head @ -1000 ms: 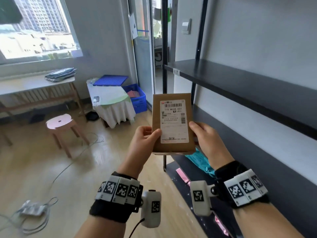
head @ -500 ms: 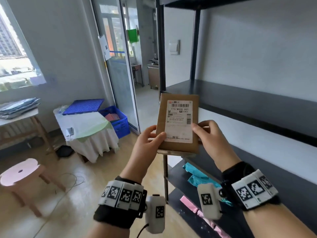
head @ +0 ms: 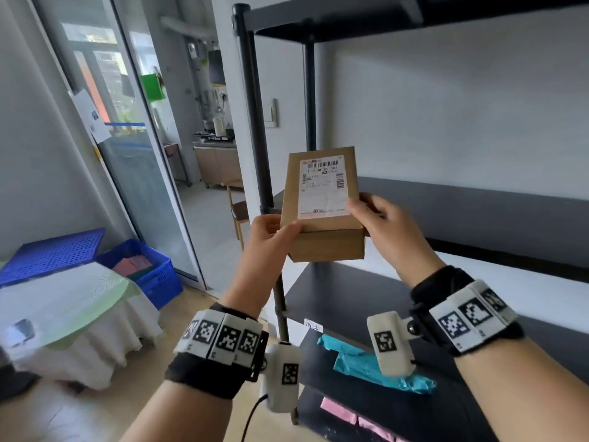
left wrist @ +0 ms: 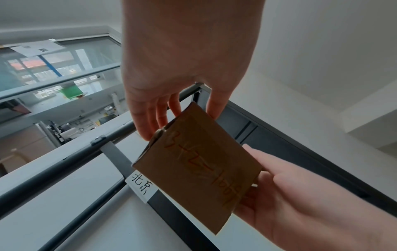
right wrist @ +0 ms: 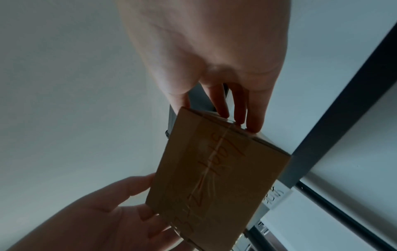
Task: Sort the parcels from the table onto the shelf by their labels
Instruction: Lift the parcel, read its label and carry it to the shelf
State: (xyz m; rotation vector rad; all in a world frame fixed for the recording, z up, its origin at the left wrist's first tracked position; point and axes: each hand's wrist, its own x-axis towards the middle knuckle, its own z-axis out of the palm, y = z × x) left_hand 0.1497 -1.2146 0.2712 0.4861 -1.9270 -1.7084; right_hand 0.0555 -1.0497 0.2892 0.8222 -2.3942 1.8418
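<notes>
A brown cardboard parcel [head: 322, 212] with a white shipping label [head: 322, 186] on top is held level in front of the black shelf [head: 446, 199], at the height of its middle board. My left hand [head: 271, 237] grips its near left corner, thumb on top. My right hand [head: 379, 218] grips its right edge, thumb on the label. From below, the parcel [left wrist: 199, 168] shows orange handwriting on its underside, with my left fingers [left wrist: 154, 118] under it. In the right wrist view the parcel [right wrist: 214, 178] shows the same writing. A white tag [left wrist: 140, 186] with Chinese characters is stuck on the shelf's front rail.
A teal bag [head: 366, 365] lies on a lower shelf board and pink parcels [head: 341, 413] on the one beneath. The shelf's black post [head: 255, 122] stands just left of the parcel. A blue crate [head: 143, 269] and a cloth-covered table [head: 70, 307] stand on the left.
Both hands have raised the parcel and tipped it from upright to nearly flat, carrying it closer to the shelf's middle board. My view has swung right and up toward the shelf.
</notes>
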